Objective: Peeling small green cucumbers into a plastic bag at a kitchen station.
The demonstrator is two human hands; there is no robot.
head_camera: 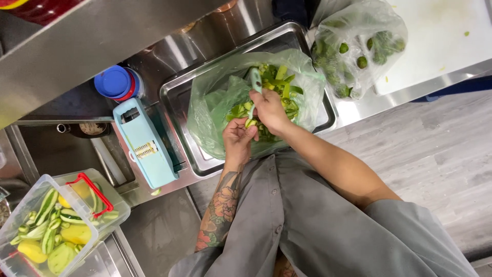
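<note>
**Peeling over bagged tray**

Clear tub w/ cut fruit far left; light-blue mandoline beside steel tray. Left hand fingers curled, pinching small green fruit. Right hand fingers closed on green peeler, above scrap bag in tray. Bag of whole fruit far right.

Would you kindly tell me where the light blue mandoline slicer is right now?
In the head view, the light blue mandoline slicer lies left of the steel tray, below the blue lids.

There were two hands, two plastic bags, one blue slicer, one steel tray and two clear tubs
</note>
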